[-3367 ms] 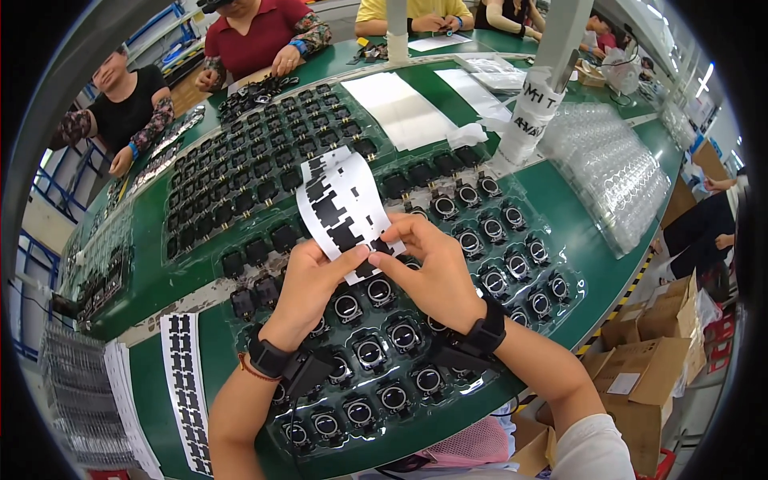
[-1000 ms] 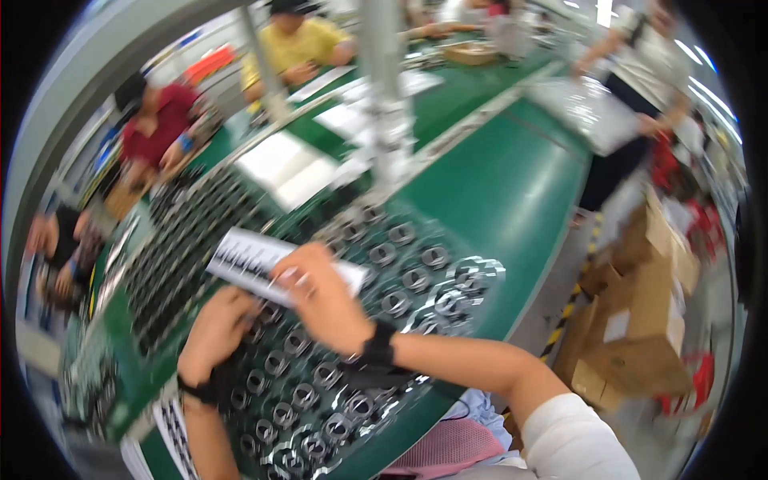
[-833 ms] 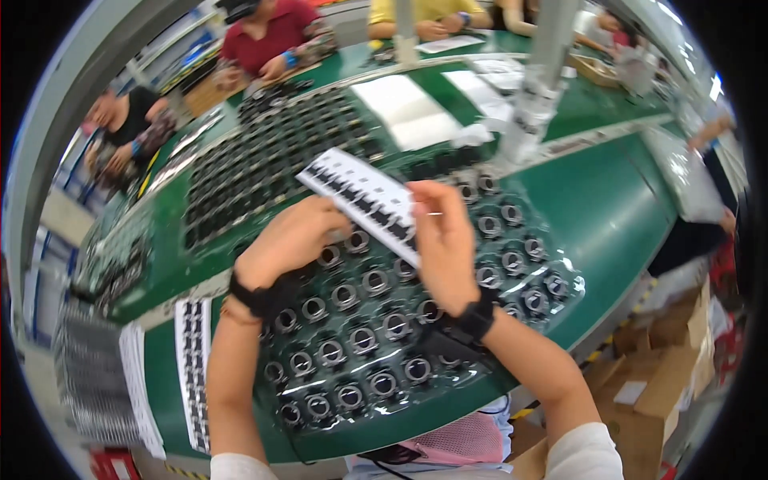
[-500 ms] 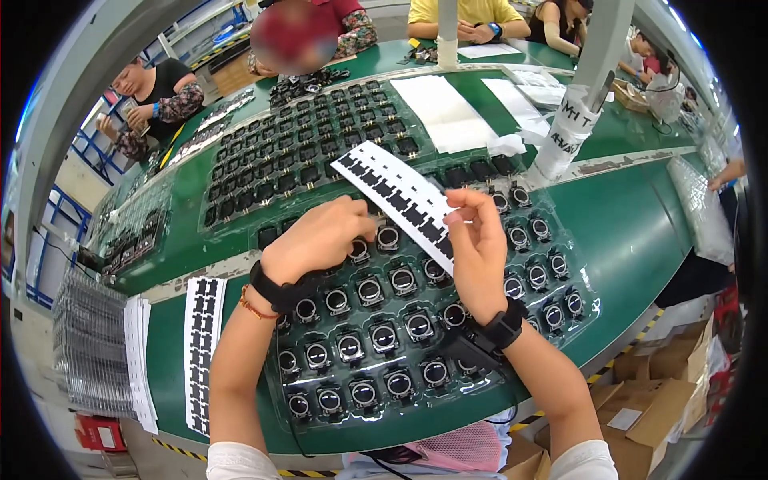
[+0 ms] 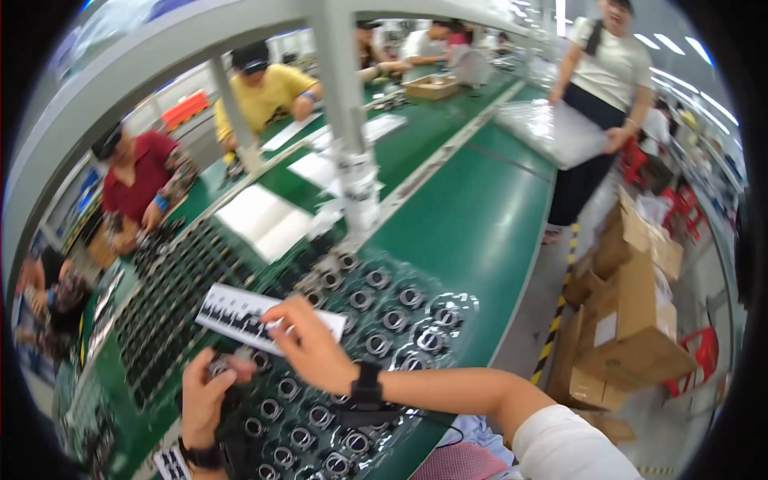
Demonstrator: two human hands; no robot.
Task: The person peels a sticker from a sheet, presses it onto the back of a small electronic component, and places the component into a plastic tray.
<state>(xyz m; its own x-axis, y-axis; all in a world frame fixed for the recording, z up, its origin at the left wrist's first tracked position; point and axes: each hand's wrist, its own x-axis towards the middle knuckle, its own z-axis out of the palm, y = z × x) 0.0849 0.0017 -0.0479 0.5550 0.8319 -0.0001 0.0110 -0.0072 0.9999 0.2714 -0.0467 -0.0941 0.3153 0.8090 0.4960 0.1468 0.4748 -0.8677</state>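
Note:
My left hand (image 5: 206, 392) is closed around a small round-faced watch-like module (image 5: 218, 366), raised a little above the tray and partly hidden by the fingers. To its right, my right hand (image 5: 314, 346) is over a white strip sheet (image 5: 330, 322) with a row of black pieces. Thumb and forefinger pinch together at the sheet; whatever sits between them is too small to make out. Under both hands spreads a clear plastic tray (image 5: 448, 300) with rows of similar round-faced modules. Dark bands circle both my wrists.
Beyond lies another tray of black parts (image 5: 180, 308), with white paper (image 5: 262, 222) behind it. A grey post (image 5: 340, 88) rises from the green table (image 5: 448, 212). On the right, a standing person holds a clear plastic-wrapped bundle (image 5: 552, 132). Cardboard boxes (image 5: 632, 320) stand on the floor.
My view has swung right and up, bringing the standing person and boxes into sight. My left hand has lifted a module from the tray; my right hand has come over the strip sheet.

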